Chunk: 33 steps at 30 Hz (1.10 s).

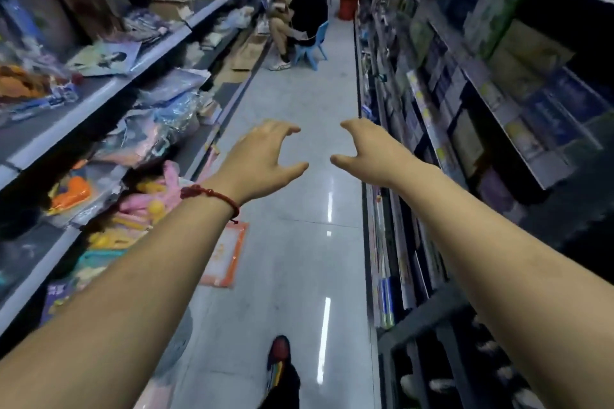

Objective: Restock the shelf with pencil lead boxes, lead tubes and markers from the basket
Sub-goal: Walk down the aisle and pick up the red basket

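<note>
The left hand (pixel 262 159) and right hand (pixel 372 153) stretch forward, fingers (pixel 286 129) loosely curled wide and holding nothing, with the glossy grey tiled floor (pixel 299 100) below them.

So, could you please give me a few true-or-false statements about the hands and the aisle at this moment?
1. The left hand and the right hand both hold nothing. True.
2. The red cord bracelet is on the right wrist. False: it circles the left wrist.
3. A person sits on a blue chair farther down the aisle. True.
4. The left hand rests on a shelf. False: it is stretched out above the floor, touching nothing.
</note>
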Tool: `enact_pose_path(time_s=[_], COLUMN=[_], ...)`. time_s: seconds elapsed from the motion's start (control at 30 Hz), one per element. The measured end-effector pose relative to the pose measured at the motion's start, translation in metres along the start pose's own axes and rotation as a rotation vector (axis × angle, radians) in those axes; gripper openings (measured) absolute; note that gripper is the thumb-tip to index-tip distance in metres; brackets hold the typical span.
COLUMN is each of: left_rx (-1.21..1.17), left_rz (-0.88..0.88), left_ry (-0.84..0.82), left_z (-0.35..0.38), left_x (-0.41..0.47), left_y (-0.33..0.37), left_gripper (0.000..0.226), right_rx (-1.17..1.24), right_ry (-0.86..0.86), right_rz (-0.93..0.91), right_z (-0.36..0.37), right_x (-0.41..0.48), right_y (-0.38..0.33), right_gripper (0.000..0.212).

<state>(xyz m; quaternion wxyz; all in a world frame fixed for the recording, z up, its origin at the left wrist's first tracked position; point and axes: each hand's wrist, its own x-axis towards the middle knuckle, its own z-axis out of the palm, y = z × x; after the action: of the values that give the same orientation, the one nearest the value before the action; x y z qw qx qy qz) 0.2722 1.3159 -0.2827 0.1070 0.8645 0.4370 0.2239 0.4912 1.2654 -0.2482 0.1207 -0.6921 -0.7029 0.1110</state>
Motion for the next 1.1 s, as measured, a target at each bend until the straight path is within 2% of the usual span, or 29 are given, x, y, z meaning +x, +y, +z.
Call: enact_pose_path(time_s=[0.2, 0.4, 0.57, 0.7, 0.87, 1.1], left_rx=[-0.030, -0.042, -0.019, -0.032, -0.056, -0.112], left_rz=[0.045, 0.084, 0.082, 0.000, -0.027, 0.003], left_ry=[-0.083, -0.119, -0.121, -0.141, -0.124, -0.108], left_z=[0.029, 0.081, 0.138, 0.160, 0.182, 0.257], left_x=[0.197, 0.393, 0.563, 0.691, 0.847, 1.070], left_y=[-0.068, -0.120, -0.176, -0.212, -0.258, -0.351], left_gripper=[0.064, 0.062, 0.062, 0.062, 0.062, 0.059], right_rx=[0.072, 0.084, 0.104, 0.201, 0.183, 0.151], right_ry=[-0.011, 0.027, -0.019, -0.071, -0.058, -0.081], right_rz=[0.127, 0.186, 0.172, 0.201, 0.176, 0.149], right_z=[-0.015, -0.028, -0.023, -0.049, -0.085, -0.067], right_x=[0.177, 0.354, 0.522, 0.655, 0.824, 1.062], right_y=[0.054, 0.148, 0.239, 0.301, 0.363, 0.443], right_gripper=[0.076, 0.075, 0.075, 0.076, 0.076, 0.073])
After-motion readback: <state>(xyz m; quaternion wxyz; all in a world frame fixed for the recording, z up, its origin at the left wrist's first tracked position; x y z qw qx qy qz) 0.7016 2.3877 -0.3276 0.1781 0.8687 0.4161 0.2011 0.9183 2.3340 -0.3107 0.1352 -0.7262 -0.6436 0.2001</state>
